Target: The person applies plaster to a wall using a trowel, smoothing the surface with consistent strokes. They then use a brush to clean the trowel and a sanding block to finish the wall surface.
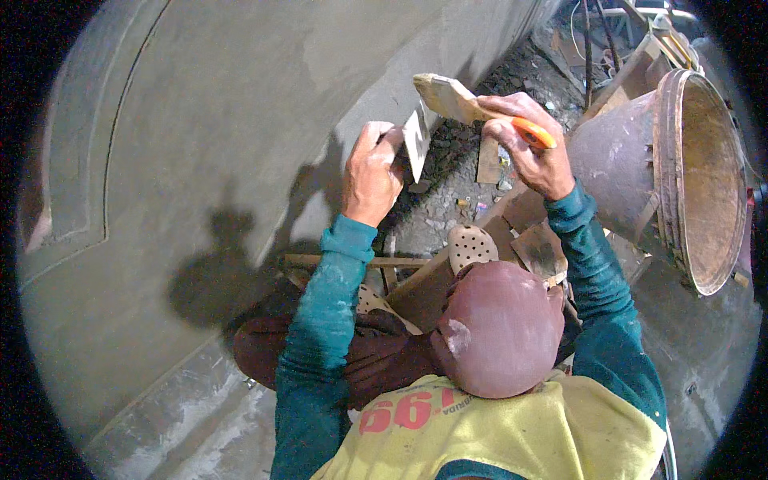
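Note:
My left hand (371, 172) is closed on a thin, flat whitish plate (415, 144), seen nearly edge-on beside the plastered wall; whether it has a handle is hidden by the fingers. In my right hand (532, 144) is a wide paintbrush (448, 98), gripped by its handle, whose end is orange. The brush's pale, caked bristles point to the left, just above the plate. A small gap separates brush and plate.
Grey plastered wall (232, 104) with a grooved line fills the left. A big dirty bucket (616, 156) stands tilted at right, its mouth facing right. Rubble (448, 176) and scraps lie along the wall base. My bent knee (504, 328) and perforated clog (472, 246) are below.

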Demonstrator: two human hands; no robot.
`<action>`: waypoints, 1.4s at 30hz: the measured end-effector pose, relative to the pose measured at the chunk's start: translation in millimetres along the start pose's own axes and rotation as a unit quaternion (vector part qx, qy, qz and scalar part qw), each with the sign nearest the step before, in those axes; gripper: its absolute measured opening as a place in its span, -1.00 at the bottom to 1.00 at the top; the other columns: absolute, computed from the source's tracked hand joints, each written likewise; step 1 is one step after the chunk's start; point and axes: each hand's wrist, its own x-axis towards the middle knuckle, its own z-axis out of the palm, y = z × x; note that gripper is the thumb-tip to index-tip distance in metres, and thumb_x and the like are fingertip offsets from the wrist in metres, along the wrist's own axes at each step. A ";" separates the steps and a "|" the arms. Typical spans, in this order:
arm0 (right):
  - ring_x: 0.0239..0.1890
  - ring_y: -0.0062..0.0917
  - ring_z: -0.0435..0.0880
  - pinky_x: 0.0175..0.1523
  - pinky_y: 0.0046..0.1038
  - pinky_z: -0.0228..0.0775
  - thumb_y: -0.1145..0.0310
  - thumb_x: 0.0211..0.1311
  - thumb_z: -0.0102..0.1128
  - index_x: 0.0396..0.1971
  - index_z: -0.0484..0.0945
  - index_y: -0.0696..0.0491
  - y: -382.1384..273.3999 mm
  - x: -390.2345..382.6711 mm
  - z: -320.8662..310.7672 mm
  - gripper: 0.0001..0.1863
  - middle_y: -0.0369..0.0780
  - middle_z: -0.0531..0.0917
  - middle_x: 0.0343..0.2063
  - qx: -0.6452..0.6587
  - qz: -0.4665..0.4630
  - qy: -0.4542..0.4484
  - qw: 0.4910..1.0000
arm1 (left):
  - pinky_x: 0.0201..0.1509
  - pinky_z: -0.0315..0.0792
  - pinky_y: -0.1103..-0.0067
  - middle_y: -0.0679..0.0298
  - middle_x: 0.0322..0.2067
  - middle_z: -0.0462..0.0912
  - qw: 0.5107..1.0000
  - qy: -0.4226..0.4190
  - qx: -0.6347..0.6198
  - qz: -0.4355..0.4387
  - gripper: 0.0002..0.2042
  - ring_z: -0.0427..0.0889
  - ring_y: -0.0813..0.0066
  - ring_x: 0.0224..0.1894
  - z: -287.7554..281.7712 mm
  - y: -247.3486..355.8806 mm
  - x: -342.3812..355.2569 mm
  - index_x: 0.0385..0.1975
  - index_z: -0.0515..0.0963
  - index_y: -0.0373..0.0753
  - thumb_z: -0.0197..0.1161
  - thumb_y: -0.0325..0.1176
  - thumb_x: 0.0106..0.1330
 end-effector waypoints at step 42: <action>-0.28 -0.33 0.69 -0.14 -0.33 0.54 0.46 0.28 0.30 -0.02 0.69 0.17 -9.6 -42.4 51.8 -0.71 -0.11 0.70 -0.28 0.109 0.016 0.038 0.993 | 0.08 0.46 0.19 0.00 -0.19 0.71 0.981 0.034 0.025 -0.190 -0.79 0.61 -0.13 -0.11 24.0 -41.5 -32.6 -0.29 0.70 -0.37 0.44 -0.46 0.07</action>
